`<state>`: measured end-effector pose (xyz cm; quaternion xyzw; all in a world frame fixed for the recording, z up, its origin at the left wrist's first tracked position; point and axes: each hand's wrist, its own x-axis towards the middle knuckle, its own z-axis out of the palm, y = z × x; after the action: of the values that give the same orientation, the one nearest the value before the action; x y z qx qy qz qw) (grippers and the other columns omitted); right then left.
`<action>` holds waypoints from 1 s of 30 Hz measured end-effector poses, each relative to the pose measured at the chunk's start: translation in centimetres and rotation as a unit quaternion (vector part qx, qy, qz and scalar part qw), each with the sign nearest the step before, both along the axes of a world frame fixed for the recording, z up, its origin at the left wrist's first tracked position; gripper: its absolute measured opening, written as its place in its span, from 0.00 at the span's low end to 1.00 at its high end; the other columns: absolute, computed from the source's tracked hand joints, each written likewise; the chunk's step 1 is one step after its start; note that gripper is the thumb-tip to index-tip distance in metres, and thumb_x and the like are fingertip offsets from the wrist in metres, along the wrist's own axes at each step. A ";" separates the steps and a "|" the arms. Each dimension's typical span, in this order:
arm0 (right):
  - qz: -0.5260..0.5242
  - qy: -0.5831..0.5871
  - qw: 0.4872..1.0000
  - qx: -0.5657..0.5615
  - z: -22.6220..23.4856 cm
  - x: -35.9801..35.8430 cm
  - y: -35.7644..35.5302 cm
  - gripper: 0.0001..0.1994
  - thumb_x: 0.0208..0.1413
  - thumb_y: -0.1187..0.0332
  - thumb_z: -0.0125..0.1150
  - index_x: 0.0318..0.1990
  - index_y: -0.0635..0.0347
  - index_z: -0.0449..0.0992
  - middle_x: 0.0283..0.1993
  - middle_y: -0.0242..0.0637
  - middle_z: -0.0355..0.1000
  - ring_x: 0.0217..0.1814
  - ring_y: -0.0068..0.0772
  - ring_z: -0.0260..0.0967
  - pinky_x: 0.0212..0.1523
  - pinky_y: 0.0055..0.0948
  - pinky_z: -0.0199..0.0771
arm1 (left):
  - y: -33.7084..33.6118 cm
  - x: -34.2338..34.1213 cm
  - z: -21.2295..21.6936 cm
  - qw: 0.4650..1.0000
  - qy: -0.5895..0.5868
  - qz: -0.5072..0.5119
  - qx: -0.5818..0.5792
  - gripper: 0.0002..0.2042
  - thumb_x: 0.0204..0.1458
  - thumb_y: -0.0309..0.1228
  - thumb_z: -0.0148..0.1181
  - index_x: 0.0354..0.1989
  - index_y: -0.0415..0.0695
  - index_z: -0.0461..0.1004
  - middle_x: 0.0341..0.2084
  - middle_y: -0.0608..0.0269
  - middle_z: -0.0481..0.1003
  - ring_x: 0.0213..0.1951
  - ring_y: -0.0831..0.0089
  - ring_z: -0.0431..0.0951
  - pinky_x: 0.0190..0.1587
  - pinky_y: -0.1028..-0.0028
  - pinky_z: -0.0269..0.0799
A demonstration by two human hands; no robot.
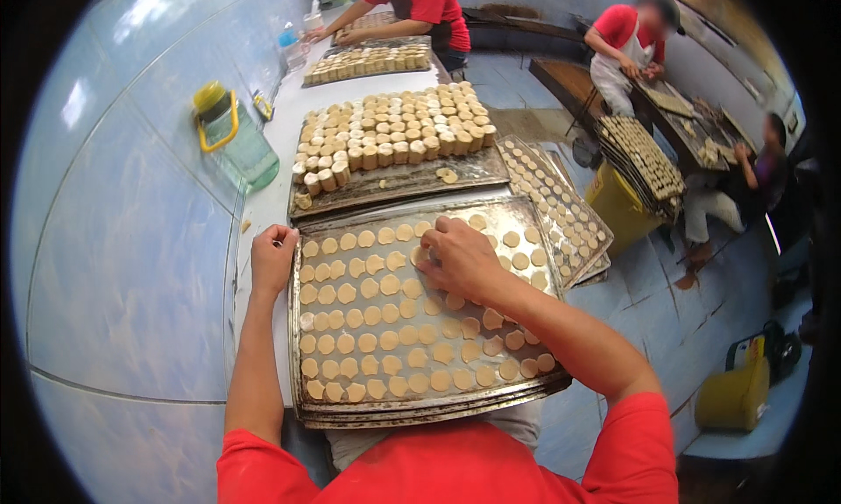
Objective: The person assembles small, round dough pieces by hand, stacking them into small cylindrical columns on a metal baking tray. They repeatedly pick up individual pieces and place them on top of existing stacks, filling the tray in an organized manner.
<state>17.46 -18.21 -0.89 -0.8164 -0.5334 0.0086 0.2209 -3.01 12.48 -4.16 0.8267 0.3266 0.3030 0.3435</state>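
Observation:
A metal baking tray (pixel 363 267), the top one of a stack, lies before me with rows of flat, pale dough rounds (pixel 348 316) on it. Over its upper middle, the curled fingers of my right hand (pixel 462 257) pinch a dough round (pixel 420 256) at the tray's surface; the fingertips are partly hidden. By the tray's upper left corner, my left hand (pixel 273 257) is closed, its thumb and fingers drawn together. What it holds, if anything, cannot be made out. Just beyond, a second tray (pixel 420 181) carries many short, thick dough pieces (pixel 385 129) packed upright, with a few scraps on its bare front.
A green-tinted bottle with a yellow lid (pixel 236 140) stands at left by the tiled wall. Filled trays (pixel 561 206) lean at right, near a yellow bucket (pixel 620 202) bearing stacked trays. A co-worker (pixel 420 9) works at the table's far end; two others sit at right.

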 end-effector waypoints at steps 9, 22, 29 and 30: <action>0.047 -0.034 0.995 0.078 2.7 2.3 6.9 0.20 0.57 0.59 0.75 0.53 0.59 0.80 0.48 0.43 0.80 0.49 0.46 0.79 0.52 0.44 0.78 | -0.2 -1.0 -4.0 0.992 -0.111 0.049 -0.032 0.11 0.63 0.33 0.68 0.37 0.35 0.81 0.28 0.56 0.80 0.30 0.70 0.77 0.37 0.68 0.74; -0.050 -0.037 0.998 0.033 -1.3 2.4 22.8 0.24 0.58 0.60 0.73 0.58 0.54 0.72 0.49 0.53 0.81 0.55 0.60 0.79 0.53 0.54 0.77 | -0.4 -1.7 -2.5 0.990 -0.137 0.015 -0.036 0.11 0.60 0.33 0.68 0.33 0.36 0.81 0.30 0.50 0.79 0.31 0.56 0.80 0.38 0.61 0.76; -0.018 0.257 0.957 0.133 0.6 4.6 17.4 0.19 0.62 0.69 0.72 0.57 0.62 0.75 0.44 0.38 0.81 0.44 0.29 0.81 0.41 0.29 0.80 | -0.3 -1.5 -3.3 0.991 -0.135 0.012 -0.018 0.10 0.60 0.32 0.68 0.33 0.37 0.81 0.30 0.52 0.79 0.31 0.58 0.80 0.39 0.62 0.76; -0.001 0.346 0.925 0.156 0.8 4.5 15.9 0.19 0.62 0.71 0.71 0.59 0.63 0.75 0.45 0.36 0.80 0.45 0.27 0.81 0.41 0.27 0.79 | -0.3 -1.6 -3.1 0.990 -0.139 0.013 -0.013 0.09 0.60 0.32 0.68 0.34 0.37 0.81 0.30 0.53 0.80 0.31 0.59 0.80 0.39 0.62 0.76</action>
<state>21.95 -2.29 -0.12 -0.7183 -0.4176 0.2073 0.5164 -4.57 12.15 -7.30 0.7676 0.2906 0.4153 0.3923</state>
